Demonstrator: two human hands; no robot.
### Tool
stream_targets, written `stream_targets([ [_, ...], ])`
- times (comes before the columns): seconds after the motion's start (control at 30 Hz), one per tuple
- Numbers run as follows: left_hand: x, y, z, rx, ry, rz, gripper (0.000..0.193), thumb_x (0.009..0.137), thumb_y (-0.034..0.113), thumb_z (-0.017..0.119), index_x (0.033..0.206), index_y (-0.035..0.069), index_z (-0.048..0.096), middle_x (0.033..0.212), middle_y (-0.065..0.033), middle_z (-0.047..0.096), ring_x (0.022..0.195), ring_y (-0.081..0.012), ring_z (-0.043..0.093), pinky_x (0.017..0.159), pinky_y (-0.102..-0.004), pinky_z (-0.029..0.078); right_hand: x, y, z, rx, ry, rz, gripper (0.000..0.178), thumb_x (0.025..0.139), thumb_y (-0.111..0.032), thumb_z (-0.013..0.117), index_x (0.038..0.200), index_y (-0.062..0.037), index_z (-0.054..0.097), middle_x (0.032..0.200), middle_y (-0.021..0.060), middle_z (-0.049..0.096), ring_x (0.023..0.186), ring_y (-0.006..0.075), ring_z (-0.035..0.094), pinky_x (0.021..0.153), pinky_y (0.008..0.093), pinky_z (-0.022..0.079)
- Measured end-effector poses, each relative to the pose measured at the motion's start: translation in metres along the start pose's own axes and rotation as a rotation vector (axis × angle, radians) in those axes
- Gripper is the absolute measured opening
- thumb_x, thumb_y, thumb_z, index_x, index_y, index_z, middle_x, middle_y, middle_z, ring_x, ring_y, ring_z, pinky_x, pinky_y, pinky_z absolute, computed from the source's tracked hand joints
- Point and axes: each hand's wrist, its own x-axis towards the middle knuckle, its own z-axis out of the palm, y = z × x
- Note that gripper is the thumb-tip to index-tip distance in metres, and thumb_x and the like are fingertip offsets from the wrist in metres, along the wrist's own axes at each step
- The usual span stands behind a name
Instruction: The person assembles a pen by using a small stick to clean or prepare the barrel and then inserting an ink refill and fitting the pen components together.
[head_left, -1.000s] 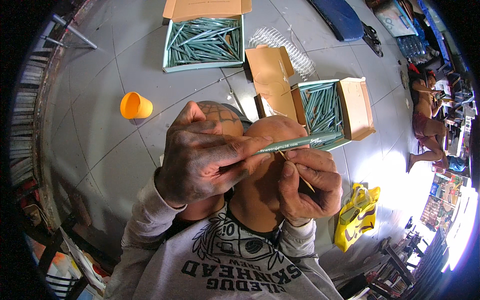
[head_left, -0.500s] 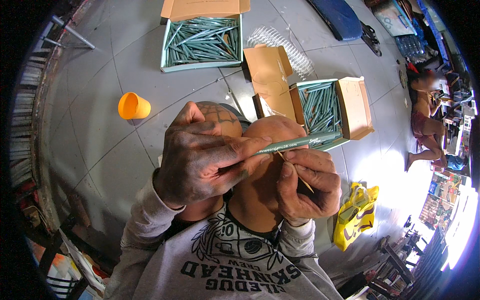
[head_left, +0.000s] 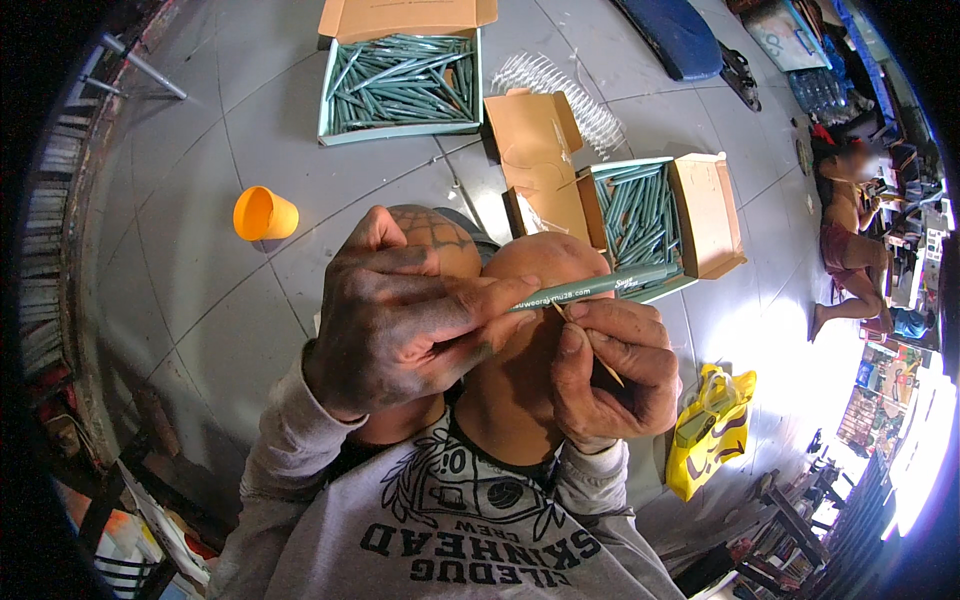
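Observation:
Between the thumb and fingers of my left hand (head_left: 410, 320) is one end of a dark green pen (head_left: 600, 285) with white print along its barrel. It lies nearly level above my knees, its free end pointing right. My right hand (head_left: 620, 370) pinches a thin wooden toothpick (head_left: 604, 368), whose upper tip touches or nearly touches the print on the pen. An open box (head_left: 400, 132) full of similar green pens stands on the floor ahead. A second open box (head_left: 590, 215) of green pens sits to the right, partly behind the held pen.
A yellow cup (head_left: 265, 213) stands on the grey tiled floor at the left. Crumpled clear plastic (head_left: 560, 95) lies beyond the boxes, near a dark blue padded object (head_left: 675, 40). A yellow bag (head_left: 712, 430) is at my right. Another person (head_left: 850, 230) sits at far right.
The toothpick's tip has shifted very slightly left along the pen's print. Both hands keep their grips and the boxes stay where they were.

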Motion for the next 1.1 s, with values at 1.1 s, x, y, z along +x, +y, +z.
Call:
stream_targets([
  [1.1,-0.0044,-0.0026,0.0048,0.077,0.032,0.028,0.035,0.074,0.026,0.082,0.109,0.025,0.078,0.063,0.0128,0.059,0.059,-0.0054,0.051,0.069,-0.031,0.033,0.0043,0.0045,0.0009,0.015,0.032,-0.038,0.023,0.077,0.01,0.075,0.09,0.0013,0.057,0.087,0.0202,0.072,0.078,0.0262,0.072,0.071,0.0351,0.059],
])
